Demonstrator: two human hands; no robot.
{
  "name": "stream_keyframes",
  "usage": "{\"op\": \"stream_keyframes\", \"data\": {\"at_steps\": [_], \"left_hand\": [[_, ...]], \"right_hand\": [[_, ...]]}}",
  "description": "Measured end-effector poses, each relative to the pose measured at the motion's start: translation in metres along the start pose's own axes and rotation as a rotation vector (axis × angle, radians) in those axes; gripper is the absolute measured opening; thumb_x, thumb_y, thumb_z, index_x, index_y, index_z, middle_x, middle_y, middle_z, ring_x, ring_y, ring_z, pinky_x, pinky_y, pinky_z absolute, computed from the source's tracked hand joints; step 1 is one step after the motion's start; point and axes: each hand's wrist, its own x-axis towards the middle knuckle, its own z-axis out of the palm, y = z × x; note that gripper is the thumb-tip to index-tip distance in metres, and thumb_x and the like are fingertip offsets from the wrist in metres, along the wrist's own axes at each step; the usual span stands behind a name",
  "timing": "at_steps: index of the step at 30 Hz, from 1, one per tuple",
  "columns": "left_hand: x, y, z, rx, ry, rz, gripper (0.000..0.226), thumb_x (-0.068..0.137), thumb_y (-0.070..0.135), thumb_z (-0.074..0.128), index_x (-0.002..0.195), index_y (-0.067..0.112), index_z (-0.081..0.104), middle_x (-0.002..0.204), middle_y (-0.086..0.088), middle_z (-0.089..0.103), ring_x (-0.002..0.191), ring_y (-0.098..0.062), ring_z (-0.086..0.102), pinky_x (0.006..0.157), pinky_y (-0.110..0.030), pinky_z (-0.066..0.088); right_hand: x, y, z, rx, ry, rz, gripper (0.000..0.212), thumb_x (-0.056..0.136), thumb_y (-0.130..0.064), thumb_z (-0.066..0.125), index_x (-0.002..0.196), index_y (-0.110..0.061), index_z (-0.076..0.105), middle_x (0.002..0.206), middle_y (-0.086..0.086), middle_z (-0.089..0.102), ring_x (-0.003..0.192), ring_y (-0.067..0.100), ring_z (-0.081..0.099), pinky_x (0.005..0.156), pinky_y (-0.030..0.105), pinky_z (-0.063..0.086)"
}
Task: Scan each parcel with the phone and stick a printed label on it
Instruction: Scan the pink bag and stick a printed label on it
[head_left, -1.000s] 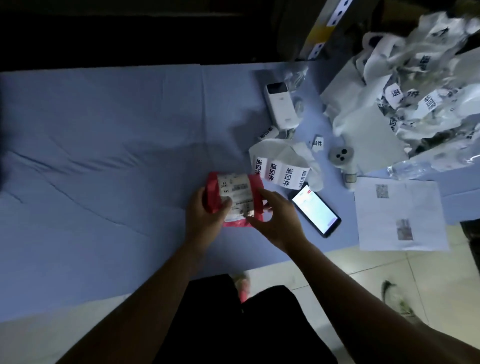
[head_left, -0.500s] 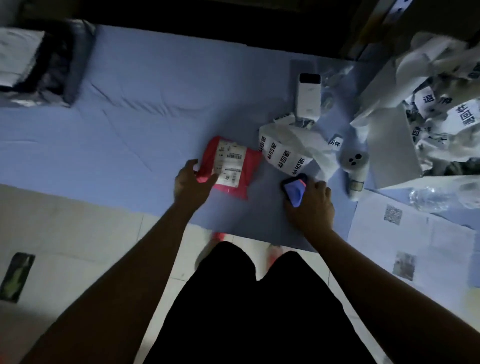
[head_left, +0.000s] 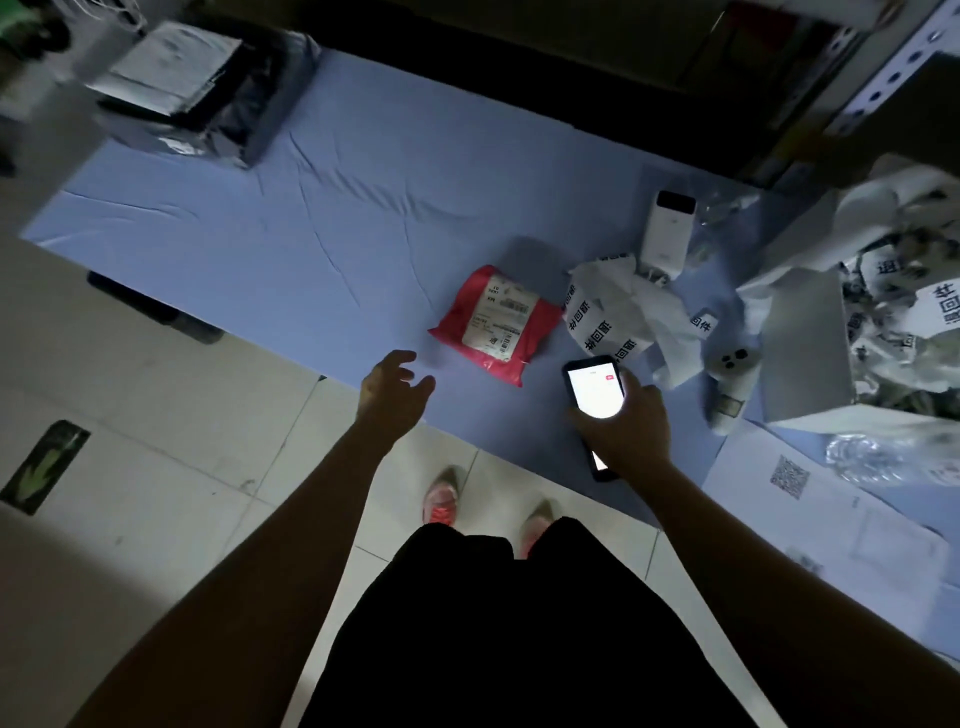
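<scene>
Glossy red parcel (head_left: 496, 321) on creased blue cloth (head_left: 311, 218), right hand (head_left: 626, 423) gripping glowing phone (head_left: 595, 387)

1 head view: looks steeply down from above onto blue table (head_left: 311, 218), floor, near.

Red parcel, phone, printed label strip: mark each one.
red parcel (head_left: 496, 319): head view, on its white shipping label.
phone (head_left: 595, 388): head view, on the lit screen.
printed label strip (head_left: 595, 327): head view, on a printed label.

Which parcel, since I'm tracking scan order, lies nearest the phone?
The red parcel, lying left of the phone in the right hand; the dark parcels sit far off at the upper left.
</scene>
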Motion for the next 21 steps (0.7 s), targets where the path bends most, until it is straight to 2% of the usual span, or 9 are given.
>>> {"op": "stream_keyframes", "data": {"at_steps": [4, 8, 10, 12, 13, 14, 17, 19, 21], "left_hand": [[0.021, 0.004, 0.002, -0.057, -0.029, 0.036, 0.036, 0.089, 0.024, 0.071, 0.125, 0.021, 0.064, 0.109, -0.001, 0.068, 0.101, -0.019, 0.065, 0.09, -0.035, 0.055], [0.051, 0.018, 0.005, -0.142, -0.087, 0.1, 0.031, 0.089, 0.026, 0.074, 0.118, 0.02, 0.069, 0.108, 0.004, 0.07, 0.095, -0.015, 0.066, 0.076, -0.024, 0.05], [0.067, 0.029, 0.008, -0.159, -0.099, 0.067, 0.018, 0.088, 0.041, 0.073, 0.093, 0.025, 0.071, 0.083, 0.01, 0.069, 0.074, -0.011, 0.063, 0.061, -0.02, 0.043], [0.083, 0.038, 0.013, -0.141, -0.118, 0.061, 0.037, 0.088, 0.046, 0.068, 0.067, 0.018, 0.058, 0.058, 0.007, 0.053, 0.058, -0.017, 0.048, 0.051, -0.023, 0.031], [0.09, 0.043, 0.016, -0.139, -0.149, 0.061, 0.043, 0.088, 0.045, 0.067, 0.063, 0.014, 0.053, 0.056, 0.001, 0.05, 0.057, -0.019, 0.044, 0.052, -0.026, 0.029], [0.096, 0.047, 0.019, -0.149, -0.194, 0.058, 0.042, 0.087, 0.044, 0.069, 0.063, 0.012, 0.057, 0.059, -0.004, 0.054, 0.058, -0.02, 0.045, 0.054, -0.028, 0.031], [0.104, 0.054, 0.024, -0.223, -0.286, 0.042, 0.017, 0.082, 0.03, 0.077, 0.076, 0.015, 0.074, 0.074, -0.008, 0.074, 0.064, -0.018, 0.062, 0.054, -0.029, 0.045], [0.106, 0.054, 0.027, -0.268, -0.278, 0.063, 0.008, 0.081, 0.02, 0.079, 0.079, 0.012, 0.077, 0.076, -0.011, 0.075, 0.066, -0.022, 0.067, 0.056, -0.03, 0.052], [0.106, 0.054, 0.029, -0.312, -0.28, 0.085, 0.011, 0.082, 0.013, 0.077, 0.079, 0.003, 0.075, 0.072, -0.009, 0.071, 0.065, -0.025, 0.066, 0.057, -0.034, 0.053]], "right_hand": [[-0.001, -0.035, -0.011, -0.037, -0.061, -0.053, 0.069, 0.064, -0.048, 0.076, 0.127, -0.029, 0.056, 0.113, 0.002, 0.069, 0.107, 0.025, 0.065, 0.087, 0.038, 0.054], [-0.007, -0.06, -0.025, -0.229, -0.074, -0.065, 0.078, 0.058, -0.058, 0.076, 0.129, -0.034, 0.054, 0.115, -0.001, 0.07, 0.106, 0.025, 0.065, 0.086, 0.037, 0.053], [-0.01, -0.069, -0.029, -0.302, -0.068, -0.075, 0.085, 0.064, -0.057, 0.082, 0.139, -0.033, 0.049, 0.12, 0.001, 0.068, 0.11, 0.026, 0.064, 0.091, 0.044, 0.055], [-0.014, -0.075, -0.032, -0.343, -0.064, -0.07, 0.088, 0.067, -0.057, 0.083, 0.143, -0.033, 0.047, 0.122, 0.001, 0.068, 0.111, 0.026, 0.063, 0.091, 0.047, 0.056], [-0.016, -0.077, -0.034, -0.355, -0.059, -0.063, 0.088, 0.067, -0.057, 0.083, 0.143, -0.033, 0.047, 0.121, 0.001, 0.068, 0.11, 0.025, 0.063, 0.09, 0.047, 0.056], [-0.017, -0.08, -0.035, -0.366, -0.052, -0.059, 0.088, 0.066, -0.057, 0.084, 0.143, -0.033, 0.048, 0.121, 0.001, 0.068, 0.11, 0.025, 0.063, 0.089, 0.046, 0.057], [-0.019, -0.086, -0.04, -0.432, -0.033, -0.055, 0.09, 0.065, -0.058, 0.085, 0.143, -0.032, 0.05, 0.125, 0.001, 0.068, 0.115, 0.025, 0.063, 0.087, 0.039, 0.055], [-0.019, -0.09, -0.044, -0.491, -0.028, -0.052, 0.091, 0.065, -0.059, 0.085, 0.145, -0.032, 0.049, 0.129, 0.001, 0.066, 0.12, 0.025, 0.06, 0.086, 0.038, 0.052], [-0.02, -0.093, -0.048, -0.531, -0.01, -0.051, 0.091, 0.065, -0.059, 0.085, 0.144, -0.033, 0.049, 0.128, 0.0, 0.066, 0.12, 0.024, 0.059, 0.082, 0.035, 0.046]]}}
